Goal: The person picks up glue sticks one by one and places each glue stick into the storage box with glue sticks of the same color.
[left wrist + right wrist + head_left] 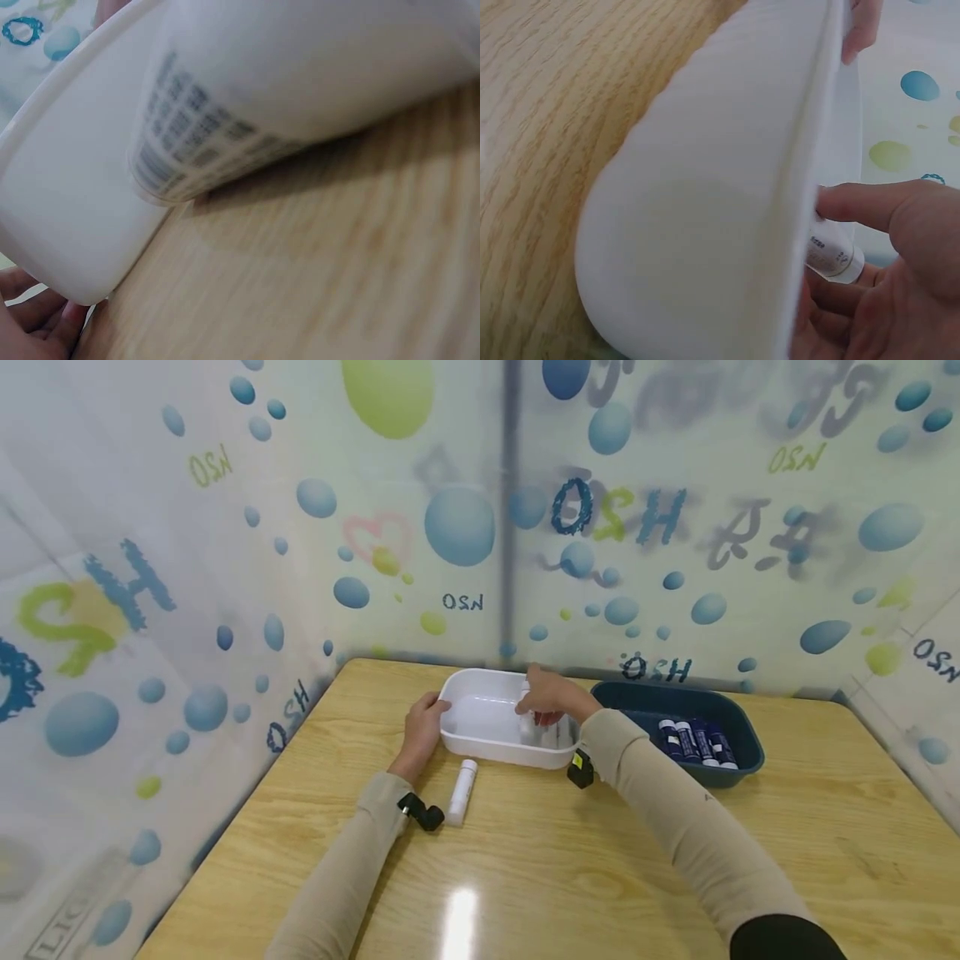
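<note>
A white tub (480, 749) stands on the table, its left end gripped by my left hand (424, 727), thumb over the rim. Inside the tub, my right hand (555, 692) holds a white tube (526, 723); the right wrist view shows the tube (834, 259) between thumb and fingers. More white tubes (557, 735) lie at the tub's right end, partly hidden by the right hand. In front of the tub, a single white tube (462, 792) lies on the table near my left wrist. Its printed side (195, 124) looms large in the left wrist view.
Right of the white tub is a dark teal tub (738, 727), with several dark blue tubes (697, 742) with white caps lying in it. Both stand on a wooden table (570, 877). A printed curtain (465, 635) hangs behind the table's far edge.
</note>
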`<action>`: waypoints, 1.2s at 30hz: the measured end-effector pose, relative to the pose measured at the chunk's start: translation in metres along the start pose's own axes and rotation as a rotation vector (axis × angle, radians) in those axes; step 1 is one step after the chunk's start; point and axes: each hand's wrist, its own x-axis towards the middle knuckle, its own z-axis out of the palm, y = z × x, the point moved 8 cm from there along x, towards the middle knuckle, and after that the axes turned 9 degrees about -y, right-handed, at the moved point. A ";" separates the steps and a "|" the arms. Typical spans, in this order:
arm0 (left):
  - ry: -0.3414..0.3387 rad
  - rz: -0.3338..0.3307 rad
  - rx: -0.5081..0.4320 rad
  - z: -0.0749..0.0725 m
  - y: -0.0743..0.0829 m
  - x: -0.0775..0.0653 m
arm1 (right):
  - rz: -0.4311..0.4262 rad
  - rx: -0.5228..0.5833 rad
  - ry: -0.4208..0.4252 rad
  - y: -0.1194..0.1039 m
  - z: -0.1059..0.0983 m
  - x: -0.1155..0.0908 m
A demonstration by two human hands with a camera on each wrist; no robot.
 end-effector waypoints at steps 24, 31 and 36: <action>0.002 -0.005 0.016 -0.001 -0.002 0.003 | 0.033 -0.129 0.053 0.010 0.005 0.008; 0.013 -0.015 0.020 -0.002 -0.003 0.004 | -0.017 -0.165 0.111 0.010 0.007 0.015; 0.015 -0.009 0.011 -0.002 -0.001 0.004 | -0.032 -0.196 0.136 0.013 0.007 0.019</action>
